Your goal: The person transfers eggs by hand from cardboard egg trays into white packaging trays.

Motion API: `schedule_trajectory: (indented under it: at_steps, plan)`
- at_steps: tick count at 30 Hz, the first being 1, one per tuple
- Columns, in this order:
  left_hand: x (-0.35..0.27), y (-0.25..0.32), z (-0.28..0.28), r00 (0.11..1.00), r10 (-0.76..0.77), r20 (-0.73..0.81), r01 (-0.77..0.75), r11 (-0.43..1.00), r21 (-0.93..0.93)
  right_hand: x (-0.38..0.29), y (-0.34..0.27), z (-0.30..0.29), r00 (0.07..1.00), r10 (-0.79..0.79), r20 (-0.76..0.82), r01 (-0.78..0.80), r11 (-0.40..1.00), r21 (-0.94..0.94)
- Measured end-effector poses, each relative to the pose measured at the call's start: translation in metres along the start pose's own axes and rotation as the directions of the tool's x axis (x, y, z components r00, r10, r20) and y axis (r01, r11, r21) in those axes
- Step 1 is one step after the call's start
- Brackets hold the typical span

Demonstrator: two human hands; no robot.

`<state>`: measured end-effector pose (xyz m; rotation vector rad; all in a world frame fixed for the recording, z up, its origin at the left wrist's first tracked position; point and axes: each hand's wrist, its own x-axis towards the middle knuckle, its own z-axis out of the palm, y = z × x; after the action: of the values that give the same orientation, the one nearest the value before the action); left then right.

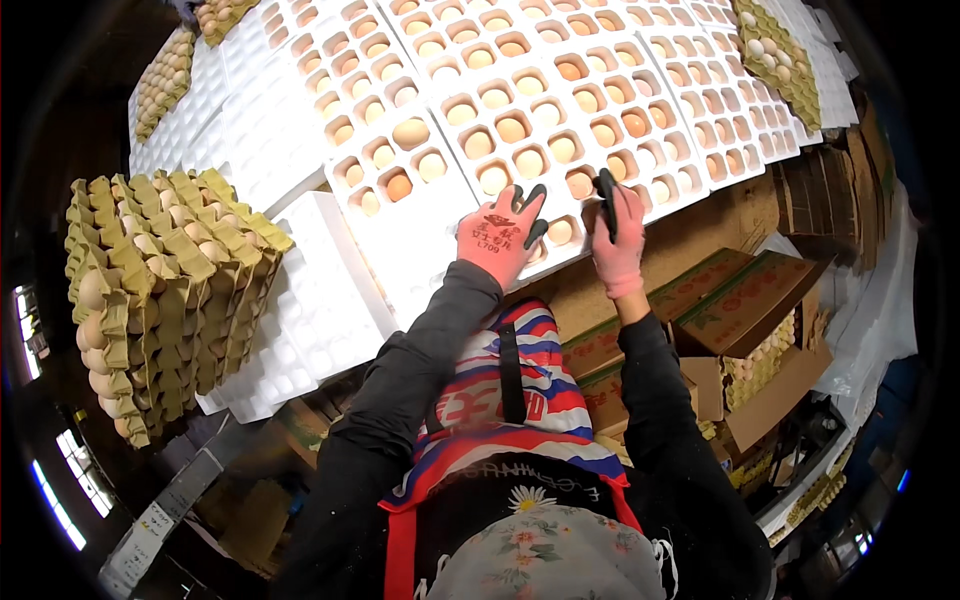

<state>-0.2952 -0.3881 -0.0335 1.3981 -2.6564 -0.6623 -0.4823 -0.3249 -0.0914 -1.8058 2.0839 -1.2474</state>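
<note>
My left hand [501, 234], in a pink glove with dark fingertips, is over the front edge of a white foam egg tray [427, 259]. Its fingers are spread, and an egg [535, 253] shows partly beneath it. To its right, my right hand [621, 236], gloved alike, reaches fingertips down among the cells; its fingers hide whether it grips an egg. Between the hands a pale egg [559, 231] sits in its cell, with a browner egg [580, 184] just beyond. One large egg [411, 133] rides higher than its neighbours.
Stacked pulp trays of eggs [180, 285] stand at left on foam trays. Other pulp trays [163, 86] [780, 64] lie at far left and far right. Printed cardboard boxes [742, 300] are below the right edge, near an open carton [780, 390] holding eggs. A sleeve [180, 7] shows at top left.
</note>
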Motion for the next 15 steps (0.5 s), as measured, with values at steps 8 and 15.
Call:
schedule_trajectory:
  at_steps: [8,15]
  plan:
    - [0.018,-0.005,0.051,0.814,0.466,-0.347,-0.43,0.885,0.179,0.01,-0.071,-0.012,0.973,0.233,0.007,-0.213,0.875,0.434]
    - [-0.293,-0.168,-0.023,0.622,-0.457,-0.636,0.426,0.879,-0.215,-0.001,-0.22,0.09,0.59,-0.61,0.529,0.441,0.792,0.422]
